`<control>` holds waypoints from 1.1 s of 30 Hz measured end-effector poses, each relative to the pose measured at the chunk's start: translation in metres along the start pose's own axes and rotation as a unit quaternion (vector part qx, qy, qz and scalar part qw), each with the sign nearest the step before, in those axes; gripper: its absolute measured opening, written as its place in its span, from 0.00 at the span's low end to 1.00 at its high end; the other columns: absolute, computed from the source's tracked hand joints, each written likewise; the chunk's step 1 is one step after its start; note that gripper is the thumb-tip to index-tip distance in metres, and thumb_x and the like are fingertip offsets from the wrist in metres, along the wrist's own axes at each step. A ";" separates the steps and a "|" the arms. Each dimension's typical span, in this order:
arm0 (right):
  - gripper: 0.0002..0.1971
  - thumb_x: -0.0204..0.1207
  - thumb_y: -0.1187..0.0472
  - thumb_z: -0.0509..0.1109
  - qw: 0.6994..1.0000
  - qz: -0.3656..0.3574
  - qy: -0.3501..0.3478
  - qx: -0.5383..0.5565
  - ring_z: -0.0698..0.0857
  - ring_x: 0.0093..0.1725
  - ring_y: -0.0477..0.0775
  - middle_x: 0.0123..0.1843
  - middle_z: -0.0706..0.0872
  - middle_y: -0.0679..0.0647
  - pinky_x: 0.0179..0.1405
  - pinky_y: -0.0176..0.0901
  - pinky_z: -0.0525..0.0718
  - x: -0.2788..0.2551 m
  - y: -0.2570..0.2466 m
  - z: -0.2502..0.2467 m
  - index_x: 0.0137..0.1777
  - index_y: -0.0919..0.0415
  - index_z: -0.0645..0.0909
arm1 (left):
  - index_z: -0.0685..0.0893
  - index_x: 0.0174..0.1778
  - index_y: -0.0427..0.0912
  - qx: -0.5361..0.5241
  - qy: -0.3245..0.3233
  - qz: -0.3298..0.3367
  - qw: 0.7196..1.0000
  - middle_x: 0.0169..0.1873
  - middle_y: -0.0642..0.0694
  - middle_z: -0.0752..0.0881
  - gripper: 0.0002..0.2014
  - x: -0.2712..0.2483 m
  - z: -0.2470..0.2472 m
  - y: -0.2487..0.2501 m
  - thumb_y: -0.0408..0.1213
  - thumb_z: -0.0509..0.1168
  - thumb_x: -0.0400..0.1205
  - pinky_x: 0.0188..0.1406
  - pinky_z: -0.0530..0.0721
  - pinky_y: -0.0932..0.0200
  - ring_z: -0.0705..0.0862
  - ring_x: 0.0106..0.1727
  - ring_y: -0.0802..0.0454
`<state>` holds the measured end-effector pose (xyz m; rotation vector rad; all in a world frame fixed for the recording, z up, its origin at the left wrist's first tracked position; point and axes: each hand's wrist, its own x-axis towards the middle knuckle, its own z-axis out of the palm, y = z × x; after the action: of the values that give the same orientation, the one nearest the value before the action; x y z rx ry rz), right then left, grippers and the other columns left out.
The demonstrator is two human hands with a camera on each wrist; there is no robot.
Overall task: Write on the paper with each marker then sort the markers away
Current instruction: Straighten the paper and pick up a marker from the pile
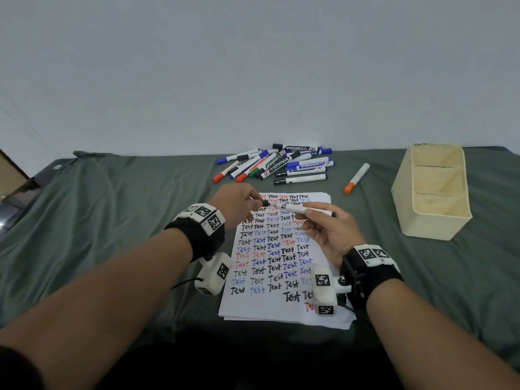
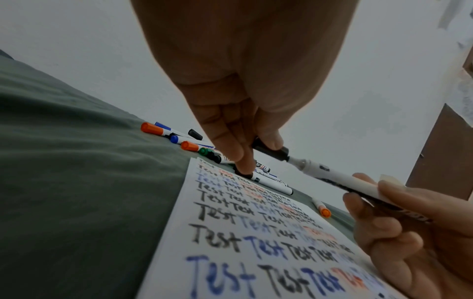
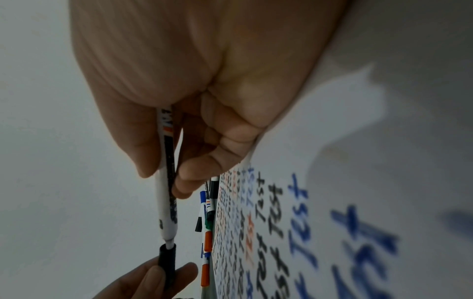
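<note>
My right hand (image 1: 323, 220) grips the white barrel of a black marker (image 1: 298, 208) above the paper (image 1: 270, 302), which is covered in rows of "Test". My left hand (image 1: 242, 201) pinches the marker's black cap (image 1: 264, 203) at the tip end. In the left wrist view the cap (image 2: 271, 150) sits partly over the nib, with a gap to the marker barrel (image 2: 332, 176). The right wrist view shows the same: the cap (image 3: 167, 256) just covers the tip below the marker barrel (image 3: 166, 202). A pile of markers (image 1: 278, 164) lies beyond the paper.
A cream divided organizer box (image 1: 433, 192) stands at the right on the green cloth (image 1: 112, 209). A lone orange-capped marker (image 1: 356, 178) lies between the pile and the box. A wall rises behind the table.
</note>
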<state>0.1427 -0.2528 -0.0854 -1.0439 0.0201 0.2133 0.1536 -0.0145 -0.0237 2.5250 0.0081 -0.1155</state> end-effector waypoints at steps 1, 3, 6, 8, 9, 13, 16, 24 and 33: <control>0.06 0.76 0.73 0.76 1.000 0.001 0.000 -0.001 0.86 0.30 0.55 0.48 0.90 0.75 0.31 0.38 0.87 0.000 0.000 0.000 0.51 0.67 0.90 | 0.85 0.49 0.54 -0.006 0.002 -0.001 1.000 0.36 0.52 0.92 0.02 0.000 0.000 0.000 0.40 0.68 0.85 0.50 0.91 0.49 0.90 0.34 0.62; 0.07 0.76 0.74 0.76 1.000 0.003 0.000 -0.003 0.86 0.31 0.56 0.47 0.90 0.74 0.31 0.38 0.88 0.000 0.000 0.001 0.52 0.68 0.89 | 0.85 0.49 0.53 -0.016 -0.001 0.006 1.000 0.37 0.53 0.92 0.03 -0.001 0.000 0.001 0.39 0.68 0.85 0.50 0.91 0.48 0.90 0.35 0.61; 0.06 0.76 0.73 0.76 1.000 0.003 -0.004 -0.005 0.86 0.31 0.56 0.46 0.90 0.74 0.32 0.39 0.88 0.000 0.000 0.001 0.51 0.68 0.90 | 0.86 0.49 0.53 -0.026 -0.019 0.031 0.999 0.40 0.54 0.92 0.04 -0.002 0.002 0.008 0.37 0.69 0.85 0.50 0.91 0.50 0.90 0.37 0.61; 0.06 0.76 0.73 0.76 1.000 0.001 -0.006 -0.004 0.86 0.31 0.56 0.47 0.90 0.75 0.32 0.39 0.87 0.000 0.001 0.000 0.51 0.68 0.90 | 0.84 0.47 0.56 -0.019 -0.024 0.040 0.999 0.42 0.53 0.92 0.06 -0.003 0.005 0.013 0.37 0.68 0.85 0.47 0.91 0.53 0.90 0.39 0.59; 0.06 0.76 0.73 0.76 1.000 -0.001 -0.005 -0.003 0.86 0.31 0.57 0.47 0.90 0.75 0.31 0.39 0.87 0.001 0.001 0.000 0.52 0.68 0.90 | 0.84 0.46 0.56 -0.014 -0.023 0.041 0.999 0.42 0.52 0.92 0.07 -0.003 0.006 0.015 0.37 0.68 0.85 0.44 0.91 0.56 0.89 0.39 0.58; 0.07 0.74 0.71 0.78 1.000 -0.010 0.003 0.018 0.87 0.31 0.57 0.48 0.90 0.76 0.30 0.40 0.88 0.002 0.003 -0.001 0.51 0.68 0.90 | 0.83 0.47 0.53 -0.006 -0.009 0.036 0.999 0.41 0.51 0.89 0.06 -0.002 0.010 0.022 0.37 0.65 0.87 0.28 0.82 0.64 0.83 0.32 0.59; 0.07 0.73 0.70 0.78 0.999 -0.012 0.009 0.033 0.88 0.32 0.57 0.47 0.90 0.76 0.30 0.41 0.88 0.002 0.003 -0.003 0.51 0.68 0.89 | 0.83 0.50 0.49 0.016 -0.003 0.036 0.999 0.40 0.52 0.88 0.04 0.000 0.011 0.027 0.38 0.63 0.87 0.23 0.74 0.68 0.80 0.32 0.58; 0.13 0.72 0.67 0.80 1.000 -0.007 0.011 0.014 0.88 0.33 0.56 0.46 0.91 0.73 0.31 0.40 0.88 0.004 0.004 -0.003 0.55 0.68 0.87 | 0.83 0.50 0.50 0.039 -0.014 0.037 0.998 0.39 0.53 0.88 0.04 0.004 0.010 0.030 0.40 0.63 0.88 0.19 0.71 0.72 0.79 0.31 0.59; 0.11 0.80 0.72 0.74 0.995 0.010 0.066 0.069 0.81 0.29 0.52 0.35 0.87 0.62 0.25 0.39 0.80 0.009 0.001 -0.008 0.53 0.59 0.76 | 0.38 0.88 0.52 0.257 -0.158 -0.028 0.953 0.89 0.42 0.41 0.58 0.003 0.043 0.011 0.81 0.55 0.72 0.84 0.54 0.31 0.45 0.88 0.33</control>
<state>0.1523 -0.2572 -0.0913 -0.9197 0.1625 0.1588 0.1539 -0.0480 -0.0529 2.9921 -0.0897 -0.6154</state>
